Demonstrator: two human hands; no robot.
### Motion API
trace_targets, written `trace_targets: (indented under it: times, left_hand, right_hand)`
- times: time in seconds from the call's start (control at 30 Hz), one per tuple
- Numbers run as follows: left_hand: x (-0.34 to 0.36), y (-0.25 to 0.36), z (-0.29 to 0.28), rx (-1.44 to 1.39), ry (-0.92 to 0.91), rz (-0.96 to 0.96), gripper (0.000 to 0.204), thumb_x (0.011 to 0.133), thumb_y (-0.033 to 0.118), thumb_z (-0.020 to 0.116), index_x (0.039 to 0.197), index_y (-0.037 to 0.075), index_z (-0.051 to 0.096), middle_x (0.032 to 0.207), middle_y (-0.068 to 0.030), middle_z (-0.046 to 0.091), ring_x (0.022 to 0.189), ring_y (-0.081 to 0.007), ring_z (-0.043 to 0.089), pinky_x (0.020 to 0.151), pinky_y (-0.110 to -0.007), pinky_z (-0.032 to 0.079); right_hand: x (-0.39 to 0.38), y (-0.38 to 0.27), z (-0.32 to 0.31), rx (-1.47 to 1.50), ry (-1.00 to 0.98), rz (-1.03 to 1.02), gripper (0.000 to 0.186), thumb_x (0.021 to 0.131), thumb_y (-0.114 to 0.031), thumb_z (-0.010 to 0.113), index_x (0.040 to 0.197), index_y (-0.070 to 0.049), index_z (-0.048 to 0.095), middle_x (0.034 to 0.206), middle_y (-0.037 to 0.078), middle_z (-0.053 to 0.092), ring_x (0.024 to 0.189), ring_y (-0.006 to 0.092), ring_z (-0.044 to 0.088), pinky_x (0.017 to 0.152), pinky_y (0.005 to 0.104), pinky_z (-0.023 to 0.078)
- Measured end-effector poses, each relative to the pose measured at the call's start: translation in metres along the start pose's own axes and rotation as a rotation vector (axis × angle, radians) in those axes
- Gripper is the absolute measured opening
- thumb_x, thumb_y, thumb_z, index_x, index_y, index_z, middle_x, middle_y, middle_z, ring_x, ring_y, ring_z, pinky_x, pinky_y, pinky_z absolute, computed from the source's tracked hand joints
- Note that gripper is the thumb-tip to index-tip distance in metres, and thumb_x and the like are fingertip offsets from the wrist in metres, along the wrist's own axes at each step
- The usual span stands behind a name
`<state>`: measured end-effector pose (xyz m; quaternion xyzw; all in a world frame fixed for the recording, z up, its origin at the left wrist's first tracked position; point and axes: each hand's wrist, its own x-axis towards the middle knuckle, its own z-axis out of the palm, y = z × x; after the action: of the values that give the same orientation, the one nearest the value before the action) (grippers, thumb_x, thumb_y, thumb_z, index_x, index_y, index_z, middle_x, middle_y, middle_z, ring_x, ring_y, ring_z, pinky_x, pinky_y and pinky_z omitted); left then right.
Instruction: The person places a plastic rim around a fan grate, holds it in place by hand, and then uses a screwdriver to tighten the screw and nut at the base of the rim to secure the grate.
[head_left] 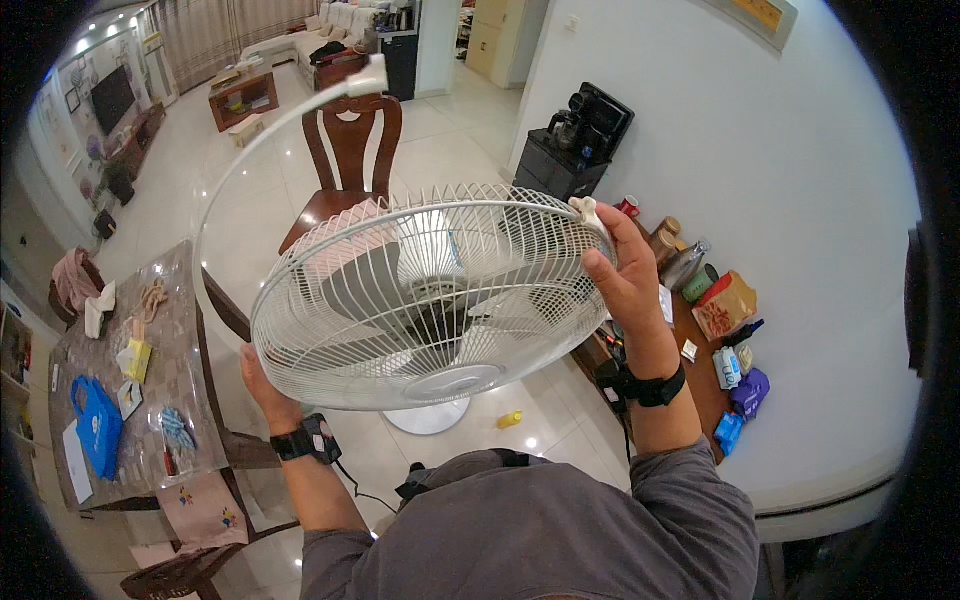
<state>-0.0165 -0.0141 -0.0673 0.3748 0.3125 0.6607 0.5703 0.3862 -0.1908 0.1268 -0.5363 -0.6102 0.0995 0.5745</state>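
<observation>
The white fan (pixel 460 375) with its wire guard spans the middle, grey blades showing through, above a round white base (pixel 410 421). My right hand (pixel 625 265) is closed on the guard's upper right rim, by a white clip (pixel 585 206). My left hand (pixel 265 390) is at the guard's lower left rim, gripping it, its fingers partly hidden. A slim white curved band (pixel 219 186) arches up from the left side to a white end piece (pixel 368 76) above a wooden chair (pixel 350 135); where it attaches is unclear.
On the left, a table (pixel 205 360) holds a blue bag (pixel 100 425) and small items. On the right, a wooden sideboard (pixel 705 420) carries cups, bottles and packets beside a black tea appliance (pixel 550 165). A yellow object (pixel 510 418) lies on the floor. A sofa (pixel 310 30) stands far back.
</observation>
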Motion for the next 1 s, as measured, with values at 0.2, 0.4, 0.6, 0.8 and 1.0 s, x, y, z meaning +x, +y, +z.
trace_targets:
  times: [0.2,0.4,0.6,0.8,1.0]
  left_hand:
    - [0.002,-0.003,0.0,-0.069,0.064,-0.068,0.051,0.105,0.048,0.048,0.117,-0.001,0.057,0.105,-0.0108,0.068,0.09,-0.0193,0.068,0.076,-0.034,0.057]
    - [0.002,-0.002,0.001,-0.02,0.092,-0.059,0.052,0.104,0.05,0.049,0.114,0.0,0.058,0.104,-0.0097,0.068,0.09,-0.0179,0.066,0.079,-0.033,0.055]
    - [0.0,-0.003,-0.002,0.003,0.166,0.034,0.047,0.104,0.046,0.053,0.106,0.0,0.061,0.098,-0.0093,0.069,0.084,-0.0167,0.066,0.074,-0.032,0.055]
    - [-0.008,-0.002,-0.001,0.036,0.257,0.033,0.047,0.104,0.045,0.053,0.098,-0.001,0.064,0.092,-0.0098,0.07,0.081,-0.0167,0.066,0.072,-0.031,0.054]
    - [-0.021,0.011,0.009,0.023,0.132,0.036,0.051,0.104,0.047,0.051,0.102,-0.003,0.066,0.096,-0.0101,0.07,0.081,-0.0163,0.066,0.074,-0.032,0.053]
  right_hand:
    - [0.001,0.001,0.001,-0.068,0.027,-0.02,0.05,0.092,-0.025,0.074,0.134,-0.002,0.058,0.124,0.008,0.064,0.114,0.0166,0.058,0.1,0.0315,0.045]
    - [-0.001,0.001,0.002,-0.131,0.044,-0.041,0.046,0.094,-0.019,0.072,0.135,-0.003,0.059,0.13,0.01,0.064,0.119,0.0178,0.058,0.103,0.0328,0.043]
    - [0.001,0.001,0.005,-0.046,0.063,0.015,0.048,0.095,-0.021,0.071,0.137,-0.002,0.058,0.131,0.009,0.064,0.119,0.0171,0.057,0.104,0.0327,0.043]
    - [-0.001,0.0,0.005,-0.046,0.066,0.05,0.051,0.094,-0.024,0.073,0.138,-0.003,0.057,0.126,0.009,0.066,0.114,0.0167,0.06,0.1,0.0316,0.045]
    - [-0.001,0.006,0.002,-0.045,0.079,0.057,0.05,0.095,-0.024,0.071,0.138,-0.004,0.056,0.122,0.009,0.066,0.11,0.0158,0.061,0.096,0.0311,0.047]
